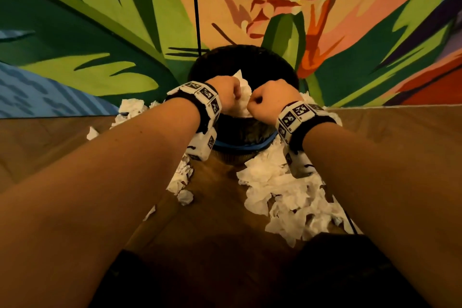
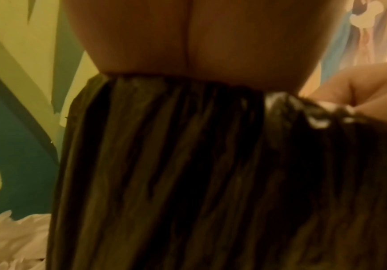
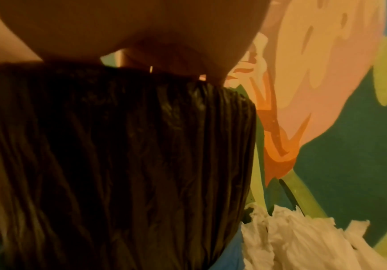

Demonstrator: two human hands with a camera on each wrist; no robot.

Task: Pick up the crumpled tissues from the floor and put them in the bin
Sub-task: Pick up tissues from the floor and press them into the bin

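A bin lined with a black liner point(image 1: 240, 57) stands against the wall, with a blue band point(image 1: 243, 146) low on its side. White tissues point(image 1: 243, 97) are heaped inside it. My left hand point(image 1: 226, 92) and right hand point(image 1: 268, 101) are both curled into fists at the bin's near rim, on either side of that heap. In the left wrist view my right hand point(image 2: 361, 95) pinches the crumpled edge of the liner point(image 2: 188, 164). My left fingers are hidden there. Crumpled tissues lie on the floor to the bin's right point(image 1: 282, 197), left point(image 1: 181, 177) and back left point(image 1: 131, 107).
A painted mural wall point(image 1: 100, 20) rises right behind the bin, with a black cord point(image 1: 196, 7) running down it. The wooden floor point(image 1: 212, 207) in front of the bin is bare between the two tissue piles. My dark knees point(image 1: 350, 270) are at the bottom.
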